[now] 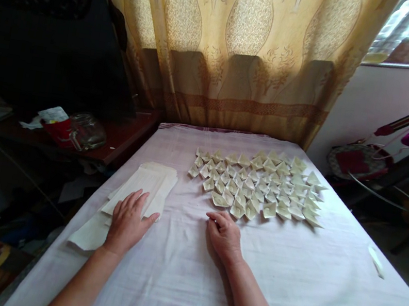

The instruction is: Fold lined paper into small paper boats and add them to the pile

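My left hand (130, 221) lies with fingers spread on a stack of off-white paper sheets (152, 181) at the left of the table. The sheets overlap unevenly, and one corner sticks out under my wrist. My right hand (225, 236) rests on the cloth in the middle, its fingers curled in and nothing seen between them. Just beyond it stand several rows of small folded paper boats (254, 185), packed close together. The nearest boats are almost at my right knuckles, apart from the hand.
A pale lilac cloth (174, 289) covers the table. A small white strip (376, 261) lies near its right edge. On the left, a dark red side table (128, 138) bears a glass jar (88, 132). A yellow patterned curtain (248, 35) hangs behind.
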The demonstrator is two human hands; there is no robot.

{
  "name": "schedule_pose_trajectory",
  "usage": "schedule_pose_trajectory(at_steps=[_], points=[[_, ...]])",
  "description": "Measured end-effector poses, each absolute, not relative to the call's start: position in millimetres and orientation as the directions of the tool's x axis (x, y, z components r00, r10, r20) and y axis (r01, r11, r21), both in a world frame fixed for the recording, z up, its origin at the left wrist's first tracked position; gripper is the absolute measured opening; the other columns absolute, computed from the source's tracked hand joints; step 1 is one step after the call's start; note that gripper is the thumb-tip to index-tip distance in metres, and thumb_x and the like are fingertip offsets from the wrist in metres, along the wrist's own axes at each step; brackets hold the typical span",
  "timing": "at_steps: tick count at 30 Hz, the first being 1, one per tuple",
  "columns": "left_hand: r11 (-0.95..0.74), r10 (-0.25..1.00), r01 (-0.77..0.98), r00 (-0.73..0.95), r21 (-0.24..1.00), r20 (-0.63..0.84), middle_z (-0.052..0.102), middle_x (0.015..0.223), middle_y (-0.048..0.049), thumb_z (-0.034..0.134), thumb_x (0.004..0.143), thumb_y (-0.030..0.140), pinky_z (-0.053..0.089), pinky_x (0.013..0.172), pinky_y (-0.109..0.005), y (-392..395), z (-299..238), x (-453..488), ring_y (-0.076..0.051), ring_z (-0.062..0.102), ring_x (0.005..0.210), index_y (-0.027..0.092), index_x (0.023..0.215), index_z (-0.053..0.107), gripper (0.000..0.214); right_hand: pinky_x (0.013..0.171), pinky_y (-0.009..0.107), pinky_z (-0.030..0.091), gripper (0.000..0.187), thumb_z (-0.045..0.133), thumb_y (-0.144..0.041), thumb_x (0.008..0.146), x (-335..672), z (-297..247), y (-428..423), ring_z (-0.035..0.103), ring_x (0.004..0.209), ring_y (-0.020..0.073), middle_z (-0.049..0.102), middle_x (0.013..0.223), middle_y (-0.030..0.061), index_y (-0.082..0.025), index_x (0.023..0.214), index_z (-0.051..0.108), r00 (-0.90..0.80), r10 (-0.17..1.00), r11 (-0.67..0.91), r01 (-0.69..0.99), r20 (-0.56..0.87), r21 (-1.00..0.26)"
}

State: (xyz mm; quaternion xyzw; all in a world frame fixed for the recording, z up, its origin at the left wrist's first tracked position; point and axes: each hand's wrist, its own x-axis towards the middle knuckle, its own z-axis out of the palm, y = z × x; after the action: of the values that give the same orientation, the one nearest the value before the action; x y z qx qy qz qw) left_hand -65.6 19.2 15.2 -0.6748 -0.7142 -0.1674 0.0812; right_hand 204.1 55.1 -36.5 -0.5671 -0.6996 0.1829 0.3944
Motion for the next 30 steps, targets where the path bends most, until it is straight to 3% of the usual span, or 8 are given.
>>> schedule_pose_trajectory(at_steps=[4,9,15,18,20,25,27,30], points=[[0.088,0.977,0.99,-0.107,0.109,0.186,0.05,0.145,-0.019,0.068,0.081,0.039,0.036,0.109,-0.049,18.5,14.5,-66.1,-0.033,0.046,0.134,0.014,0.134,0.05,0.061,0.074,0.029,0.053,0.028,0.05,-0.023,0.084,204.6,-36.2,54.8,0.07,0.081,0.0189,0.073,0.091,0.0054,-0.023,0.094,0.076,-0.058,0.934,0.303,0.649,0.352,-0.698],[0.059,0.986,0.975,-0.09,0.215,0.14,0.059,0.137,-0.0155,0.062,0.083,0.032,0.039,0.108,-0.041,24.6,16.9,-70.9,-0.028,0.054,0.127,0.018,0.127,0.056,0.046,0.074,0.029,0.053,0.028,0.05,-0.022,0.084,204.5,-36.3,53.9,0.07,0.081,0.019,0.073,0.091,0.0051,-0.024,0.093,0.076,-0.069,0.931,0.313,0.658,0.359,-0.685],[0.032,0.99,0.962,-0.068,0.272,0.123,0.075,0.106,-0.0051,0.05,0.088,0.03,0.051,0.088,-0.031,32.5,26.3,-97.1,-0.021,0.069,0.1,0.023,0.099,0.067,0.021,0.075,0.028,0.053,0.028,0.05,-0.022,0.084,203.8,-36.0,53.1,0.07,0.082,0.0188,0.073,0.091,0.0044,-0.025,0.093,0.076,-0.075,0.932,0.309,0.675,0.354,-0.67],[-0.04,0.99,0.957,0.0,0.288,0.139,0.072,0.115,-0.0046,0.053,0.086,0.03,0.049,0.096,-0.032,31.6,26.2,-98.6,-0.021,0.066,0.109,0.024,0.084,0.068,0.016,0.075,0.028,0.053,0.027,0.051,-0.022,0.085,203.5,-36.1,52.7,0.07,0.081,0.0186,0.073,0.092,0.0043,-0.025,0.094,0.076,-0.079,0.934,0.304,0.688,0.349,-0.659],[-0.082,0.987,0.952,0.037,0.294,0.158,0.065,0.13,-0.007,0.061,0.082,0.031,0.044,0.104,-0.035,28.5,22.9,-93.9,-0.023,0.06,0.12,0.023,0.09,0.068,0.014,0.075,0.028,0.053,0.027,0.051,-0.023,0.085,203.1,-36.2,52.3,0.07,0.082,0.0187,0.073,0.093,0.0044,-0.025,0.094,0.076,-0.081,0.935,0.3,0.699,0.345,-0.649],[-0.101,0.981,0.959,0.052,0.266,0.185,0.055,0.143,-0.0136,0.071,0.075,0.027,0.035,0.111,-0.049,19.2,11.5,-81.8,-0.03,0.048,0.133,0.02,0.12,0.062,0.047,0.075,0.028,0.052,0.027,0.05,-0.024,0.087,201.7,-35.3,51.1,0.069,0.083,0.0189,0.072,0.094,0.0043,-0.024,0.095,0.076,-0.091,0.938,0.292,0.728,0.335,-0.62],[-0.1,0.981,0.934,0.034,0.344,0.193,0.056,0.142,-0.0137,0.068,0.076,0.025,0.031,0.113,-0.052,18.6,9.0,-82.6,-0.032,0.048,0.133,0.02,0.122,0.062,0.046,0.074,0.027,0.052,0.027,0.05,-0.024,0.088,201.2,-34.8,50.7,0.069,0.083,0.0189,0.072,0.094,0.0045,-0.024,0.094,0.076,-0.095,0.939,0.289,0.739,0.331,-0.609],[-0.115,0.978,0.854,0.007,0.508,0.209,0.063,0.132,-0.0114,0.059,0.081,0.03,0.033,0.112,-0.049,22.6,8.1,-89.4,-0.03,0.053,0.127,0.022,0.109,0.069,0.03,0.074,0.027,0.051,0.026,0.05,-0.023,0.088,200.7,-34.2,50.4,0.069,0.083,0.0184,0.072,0.094,0.0045,-0.024,0.095,0.076,-0.099,0.94,0.286,0.751,0.326,-0.596]])
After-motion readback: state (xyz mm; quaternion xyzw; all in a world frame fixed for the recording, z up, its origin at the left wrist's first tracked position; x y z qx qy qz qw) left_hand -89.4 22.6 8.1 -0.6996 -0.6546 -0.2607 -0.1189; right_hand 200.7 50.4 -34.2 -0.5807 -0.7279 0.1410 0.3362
